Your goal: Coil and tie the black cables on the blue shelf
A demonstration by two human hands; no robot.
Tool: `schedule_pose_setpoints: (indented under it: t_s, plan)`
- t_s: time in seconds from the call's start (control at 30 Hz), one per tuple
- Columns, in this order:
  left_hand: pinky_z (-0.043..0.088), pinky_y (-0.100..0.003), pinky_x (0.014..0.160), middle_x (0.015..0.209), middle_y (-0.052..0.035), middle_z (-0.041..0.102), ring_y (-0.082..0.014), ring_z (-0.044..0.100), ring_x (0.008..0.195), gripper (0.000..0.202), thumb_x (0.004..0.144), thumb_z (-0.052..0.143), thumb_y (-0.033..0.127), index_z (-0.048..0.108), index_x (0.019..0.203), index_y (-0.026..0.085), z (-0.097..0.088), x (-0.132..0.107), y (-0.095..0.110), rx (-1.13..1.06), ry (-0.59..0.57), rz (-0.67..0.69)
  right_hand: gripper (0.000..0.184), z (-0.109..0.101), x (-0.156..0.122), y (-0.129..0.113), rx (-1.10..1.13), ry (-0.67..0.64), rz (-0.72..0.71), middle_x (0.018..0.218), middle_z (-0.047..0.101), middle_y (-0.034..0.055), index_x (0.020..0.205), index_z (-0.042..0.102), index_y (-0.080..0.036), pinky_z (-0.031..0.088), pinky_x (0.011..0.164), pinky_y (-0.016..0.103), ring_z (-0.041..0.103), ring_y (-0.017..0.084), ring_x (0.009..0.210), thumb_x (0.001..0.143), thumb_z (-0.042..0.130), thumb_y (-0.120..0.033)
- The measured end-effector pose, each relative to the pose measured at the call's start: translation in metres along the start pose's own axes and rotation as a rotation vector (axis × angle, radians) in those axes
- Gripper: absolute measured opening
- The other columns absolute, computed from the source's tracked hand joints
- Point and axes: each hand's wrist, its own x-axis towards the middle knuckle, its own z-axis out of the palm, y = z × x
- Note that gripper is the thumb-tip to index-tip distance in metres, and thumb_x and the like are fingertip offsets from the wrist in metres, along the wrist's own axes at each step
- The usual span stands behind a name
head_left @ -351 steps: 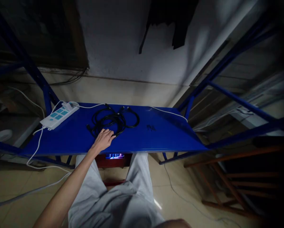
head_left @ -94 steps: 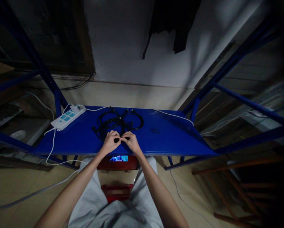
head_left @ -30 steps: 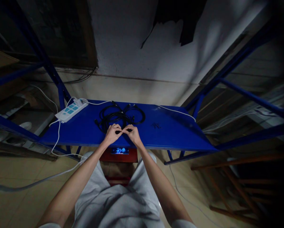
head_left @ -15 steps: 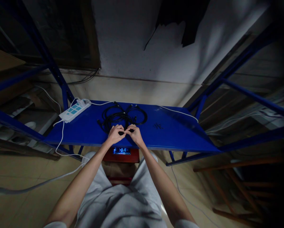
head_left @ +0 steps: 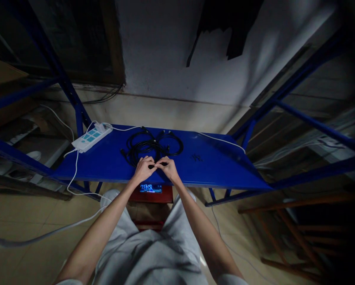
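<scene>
My left hand [head_left: 144,168] and my right hand [head_left: 167,168] meet above the front edge of the blue shelf [head_left: 225,166]. Thumb and fingers of both are pinched together, tip to tip. Whatever lies between them is too small and dark to name. Just beyond my hands sits a heap of coiled black cables [head_left: 144,146], with connector ends poking out at the back. To the right of them lies a small cluster of thin black pieces [head_left: 197,158], like short ties.
A white power strip [head_left: 91,136] with a plug in it rests at the shelf's left end. White cords run from it along the back and over the front. Below, a lit phone screen [head_left: 150,188] lies on a red stool [head_left: 165,194]. Blue frame posts rise at both sides.
My hands keep the same pinch, nearly still. The view has shifted slightly, and the picture on the phone screen differs. The cables and small black pieces stay put.
</scene>
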Motion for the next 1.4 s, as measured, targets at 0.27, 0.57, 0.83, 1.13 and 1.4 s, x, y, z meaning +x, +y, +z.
schedule_pose_setpoints:
  t_s: [0.27, 0.57, 0.83, 1.13, 1.4]
  plan:
    - [0.038, -0.037, 0.087, 0.089, -0.0012, 0.069, -0.0193, 0.060, 0.093, 0.028, 0.097, 0.058, 0.031, 0.073, 0.075, 0.023, 0.001, 0.000, -0.005, -0.038, 0.022, 0.002, 0.026, -0.001, 0.003, 0.003, 0.271, 0.014, 0.036, 0.088, 0.070, 0.0054, 0.094, 0.061, -0.021, 0.050, 0.085, 0.035, 0.065, 0.021, 0.086, 0.093, 0.063, -0.047]
    - [0.038, -0.038, 0.090, 0.093, -0.0010, 0.070, -0.0191, 0.062, 0.094, 0.023, 0.096, 0.059, 0.029, 0.070, 0.076, 0.022, -0.001, 0.000, -0.005, -0.081, 0.032, -0.010, 0.010, 0.001, 0.000, 0.001, 0.009, -0.022, -0.034, 0.095, 0.071, 0.0057, 0.094, 0.070, -0.022, 0.045, 0.088, 0.036, 0.061, 0.022, 0.091, 0.091, 0.065, -0.030]
    - [0.040, -0.038, 0.088, 0.093, -0.0019, 0.070, -0.0198, 0.062, 0.093, 0.016, 0.093, 0.065, 0.028, 0.071, 0.081, 0.022, 0.001, -0.001, -0.008, -0.110, 0.057, -0.014, 0.013, 0.001, -0.001, -0.006, -0.059, -0.022, -0.040, 0.092, 0.074, 0.0049, 0.089, 0.074, -0.023, 0.043, 0.090, 0.037, 0.063, 0.022, 0.090, 0.094, 0.064, -0.029]
    - [0.045, -0.035, 0.085, 0.088, -0.0032, 0.067, -0.0197, 0.061, 0.088, 0.012, 0.090, 0.069, 0.027, 0.072, 0.081, 0.022, 0.002, 0.000, -0.011, -0.255, 0.156, 0.019, 0.008, 0.005, -0.003, -0.001, -0.162, 0.069, -0.040, 0.088, 0.069, 0.0048, 0.082, 0.066, -0.021, 0.044, 0.086, 0.035, 0.059, 0.023, 0.091, 0.090, 0.067, -0.024]
    - [0.042, -0.036, 0.089, 0.089, -0.0021, 0.066, -0.0193, 0.061, 0.091, 0.016, 0.089, 0.067, 0.021, 0.066, 0.074, 0.020, -0.001, 0.001, -0.009, -0.234, 0.074, -0.015, 0.010, 0.007, -0.004, 0.001, -0.324, 0.040, -0.037, 0.088, 0.065, 0.0052, 0.081, 0.061, -0.020, 0.039, 0.083, 0.035, 0.055, 0.023, 0.090, 0.086, 0.060, -0.012]
